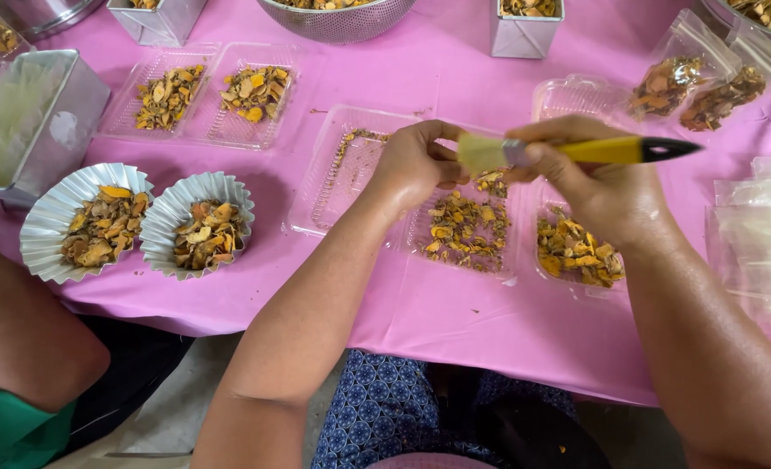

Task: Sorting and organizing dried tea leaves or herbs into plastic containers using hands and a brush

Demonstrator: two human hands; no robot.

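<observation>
My right hand [589, 178] grips a paintbrush [576, 152] with a yellow and black handle, held level above the pink table. My left hand [416, 161] pinches the pale bristles at the brush's left end. Below both hands lies an open clear plastic clamshell [351, 178] with orange-brown dried slices [464, 230] in its right half. A second clear tray of dried slices [576, 252] sits under my right wrist.
Two fluted foil cups [51, 217] [164, 217] of slices stand at left, beside another person's arm [16, 334]. Farther back are a filled clamshell [203, 95], metal boxes [29, 122], a mesh bowl [338, 22], filled bags [689, 87] and several clear bags [759, 234] at right.
</observation>
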